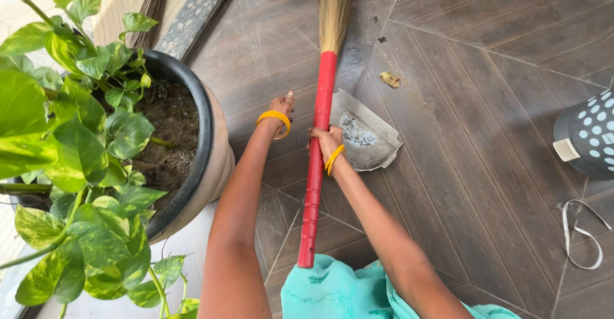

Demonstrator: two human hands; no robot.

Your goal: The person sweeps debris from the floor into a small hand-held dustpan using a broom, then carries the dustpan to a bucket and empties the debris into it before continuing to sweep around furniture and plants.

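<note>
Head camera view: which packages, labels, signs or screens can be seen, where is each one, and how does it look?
Label tag: small cream rectangle with dark lines, on the left side of the dark container with pale blue dots at the right edge.
No package, sign or screen is in view.

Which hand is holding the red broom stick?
The right hand grips the red-handled grass broom. The left hand reaches past it toward the grey metal dustpan.
</note>
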